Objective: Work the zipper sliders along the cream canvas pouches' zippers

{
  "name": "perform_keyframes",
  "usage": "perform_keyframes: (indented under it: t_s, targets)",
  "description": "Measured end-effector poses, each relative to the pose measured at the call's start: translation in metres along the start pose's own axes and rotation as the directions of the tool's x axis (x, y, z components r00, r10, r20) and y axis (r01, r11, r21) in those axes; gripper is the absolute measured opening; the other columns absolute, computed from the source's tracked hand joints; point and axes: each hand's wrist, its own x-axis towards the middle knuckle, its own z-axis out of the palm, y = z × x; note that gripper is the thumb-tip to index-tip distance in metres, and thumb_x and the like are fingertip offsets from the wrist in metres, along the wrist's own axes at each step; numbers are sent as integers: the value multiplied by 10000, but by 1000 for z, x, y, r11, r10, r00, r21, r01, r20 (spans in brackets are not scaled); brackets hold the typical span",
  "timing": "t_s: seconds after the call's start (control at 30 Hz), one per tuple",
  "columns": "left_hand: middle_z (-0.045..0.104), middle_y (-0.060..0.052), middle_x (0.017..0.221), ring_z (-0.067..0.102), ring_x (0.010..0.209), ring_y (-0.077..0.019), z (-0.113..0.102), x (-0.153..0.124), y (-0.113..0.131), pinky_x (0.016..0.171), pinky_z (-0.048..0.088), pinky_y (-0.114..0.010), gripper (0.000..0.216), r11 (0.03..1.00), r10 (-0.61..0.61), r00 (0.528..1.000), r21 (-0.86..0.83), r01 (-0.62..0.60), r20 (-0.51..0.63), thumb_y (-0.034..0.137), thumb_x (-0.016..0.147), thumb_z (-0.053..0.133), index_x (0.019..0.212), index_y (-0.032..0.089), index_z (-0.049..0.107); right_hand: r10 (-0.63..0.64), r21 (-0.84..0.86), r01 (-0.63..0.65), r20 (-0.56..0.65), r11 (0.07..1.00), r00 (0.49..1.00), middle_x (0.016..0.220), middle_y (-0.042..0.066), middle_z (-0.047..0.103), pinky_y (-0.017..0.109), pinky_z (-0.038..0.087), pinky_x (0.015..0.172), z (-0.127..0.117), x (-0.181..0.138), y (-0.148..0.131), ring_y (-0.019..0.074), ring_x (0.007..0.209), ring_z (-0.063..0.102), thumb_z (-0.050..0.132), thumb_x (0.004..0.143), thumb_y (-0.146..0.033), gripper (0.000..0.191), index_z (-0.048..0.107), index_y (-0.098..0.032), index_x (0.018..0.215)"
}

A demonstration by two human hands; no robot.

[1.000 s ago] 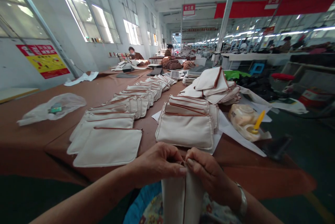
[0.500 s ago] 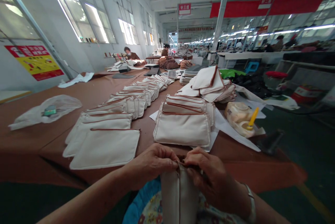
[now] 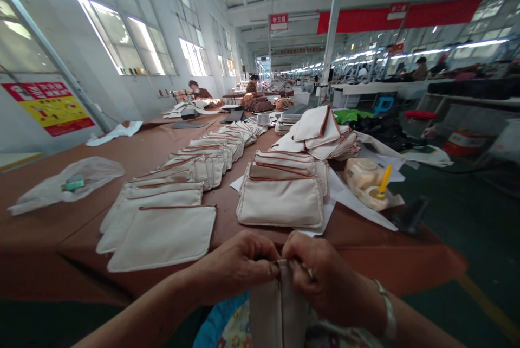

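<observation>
Both hands meet at the top edge of a cream canvas pouch (image 3: 278,310), which hangs upright just in front of the person, below the near edge of the counter (image 3: 385,266). The left hand (image 3: 239,264) and the right hand (image 3: 320,277) are each closed in a pinch on that top edge, thumbs and fingertips pressed together on either side of a brown-trimmed seam. The pouch's long axis runs vertically: its top end points up into the hands and away toward the counter, and its body drops down toward the person's lap, where its lower end leaves the picture. The brown seam line runs down its middle along that same axis.

Just beyond the hands, on the counter, lies a stack of finished pouches (image 3: 281,199) on white paper. Beyond the left hand and to its left, a long overlapping row of flat pouches (image 3: 162,234) stretches away. Beyond the right hand and to its right sits a glue container with a yellow brush (image 3: 371,185). Far to the left lies a clear plastic bag (image 3: 65,182).
</observation>
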Motion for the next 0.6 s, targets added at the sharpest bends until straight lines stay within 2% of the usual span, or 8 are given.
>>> perform_keyframes:
  t_s: [0.03,0.1,0.17,0.2,0.3,0.4,0.5,0.6]
  targets:
    - [436,41,631,321,589,-97,0,0,1,541,238,-224,264,1000,7,1000,0,-7,26,371,779,646,758,108,643,77,167,-88,68,982,995,713,12,513,249,365,561,-6,2,0,133,614,439,453,818,-138,87,529,-167,788]
    - [438,40,632,321,582,-95,1,-1,3,541,245,-223,283,1000,13,998,-27,-11,59,394,781,656,755,113,635,145,475,-233,213,848,966,675,-19,458,227,298,520,-15,4,2,105,573,355,483,824,-242,104,525,-164,769]
    - [464,31,647,346,588,-98,1,-1,3,550,271,-220,273,998,5,998,-57,-2,60,387,767,674,761,117,639,153,639,-293,266,711,952,664,-30,427,225,253,512,-18,4,6,97,568,304,516,808,-305,155,521,-158,762]
    - [476,27,651,361,591,-101,2,-1,3,554,283,-221,269,998,3,999,-61,0,50,383,758,682,762,117,645,167,669,-305,264,678,950,660,-33,420,227,238,510,-17,3,8,95,568,292,527,796,-298,147,522,-156,758]
    - [502,17,658,399,606,-110,4,0,0,570,310,-226,239,999,14,1000,-49,-14,-6,347,739,689,755,111,656,239,654,-357,266,667,934,655,-37,410,224,218,496,-11,-1,10,97,570,283,508,792,-229,83,535,-152,778]
    - [519,12,689,393,623,-102,6,2,-3,570,300,-216,174,998,61,997,-17,-62,-47,281,752,653,727,110,635,270,606,-350,223,714,937,674,-38,404,216,241,507,-7,-3,4,100,592,295,501,867,-290,152,538,-152,817]
    - [507,25,697,366,619,-92,9,3,-3,548,276,-203,165,995,85,994,55,-81,-75,272,772,625,723,115,610,249,557,-304,174,773,953,717,-33,430,215,283,541,-4,-2,-4,104,634,323,606,858,-403,270,519,-149,828]
    - [442,49,645,317,585,-87,13,2,0,520,269,-201,174,979,81,991,197,-58,-109,283,793,598,726,123,599,285,476,-320,145,820,947,714,-28,471,215,298,537,-2,-1,-7,103,632,350,665,830,-369,265,538,-137,816]
